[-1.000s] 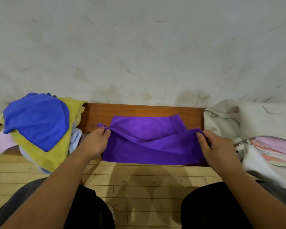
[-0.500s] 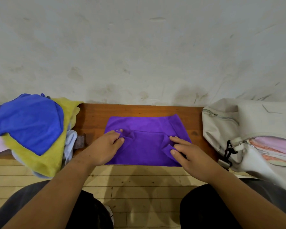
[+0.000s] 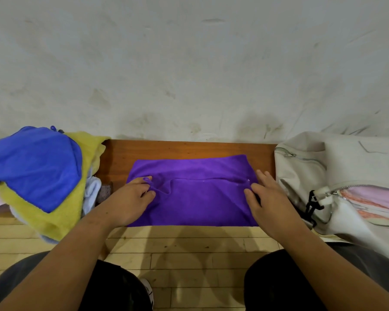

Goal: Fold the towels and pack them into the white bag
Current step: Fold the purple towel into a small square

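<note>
Now left hand [image 3: 130, 200] pinches purple towel [image 3: 200, 198] corner; right hand [image 3: 270, 203] flat, pressing edge.

The scene is viewed from one head-worn camera, aimed forward and down, close over the bench's [image 3: 189, 149] front edge, with the wall [image 3: 189, 63] faced.
</note>
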